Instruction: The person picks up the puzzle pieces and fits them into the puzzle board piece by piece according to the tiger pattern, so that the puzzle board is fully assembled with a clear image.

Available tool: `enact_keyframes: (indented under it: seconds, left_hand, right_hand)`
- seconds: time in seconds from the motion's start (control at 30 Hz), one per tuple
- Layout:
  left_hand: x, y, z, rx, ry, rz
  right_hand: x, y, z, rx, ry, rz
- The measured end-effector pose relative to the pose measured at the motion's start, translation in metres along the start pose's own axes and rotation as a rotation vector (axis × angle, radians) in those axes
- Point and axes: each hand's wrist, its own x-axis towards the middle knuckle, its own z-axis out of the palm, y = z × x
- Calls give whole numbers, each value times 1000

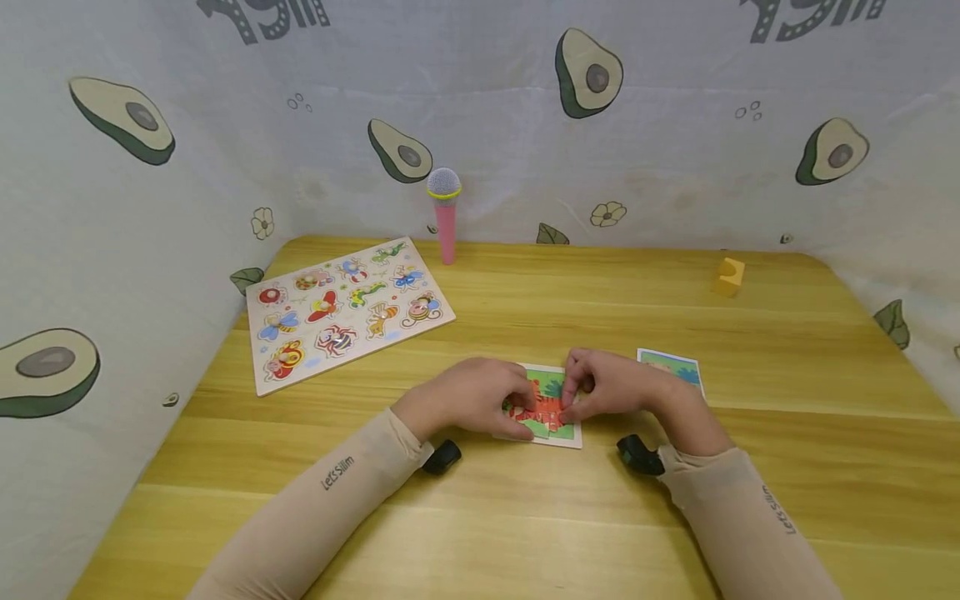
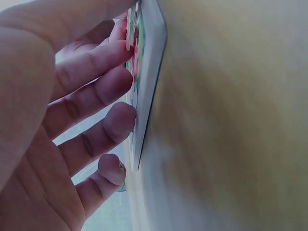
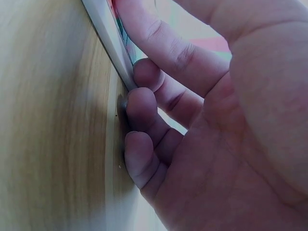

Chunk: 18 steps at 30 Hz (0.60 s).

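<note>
A small jigsaw puzzle (image 1: 555, 383) with an orange tiger on green lies in a white-edged tray (image 1: 566, 443) on the table. From the left, my left hand (image 1: 487, 398) pinches a puzzle piece (image 2: 130, 31) between thumb and forefinger, low over the tray; its other fingers are bent along the tray's side. My right hand (image 1: 611, 382) brings thumb and forefinger together at the tiger's right side. In the right wrist view its other fingers (image 3: 142, 108) curl by the tray's corner and the tabletop. I cannot tell whether the right fingertips grip a piece.
An insect peg puzzle board (image 1: 348, 312) lies at the back left. Behind it stands a pink toy microphone (image 1: 446, 225). A yellow block (image 1: 729, 277) sits at the back right. Another picture card (image 1: 678, 367) is partly hidden behind the right hand. Patterned cloth (image 1: 495, 125) hangs around the table.
</note>
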Motion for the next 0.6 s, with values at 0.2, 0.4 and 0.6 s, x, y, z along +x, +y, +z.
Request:
enact_keyframes:
  seconds: [0.2,0.4,0.6]
  left_hand:
    - [-1,0,0,12,20,11]
    - [-1,0,-1,3,14,6]
    - [-1,0,0,-3,10,1]
  right_hand:
    - [0,-2,1,4,4,0]
    - [1,-4,3,-22,2,-7]
    - [1,-4,4,-42,13,-4]
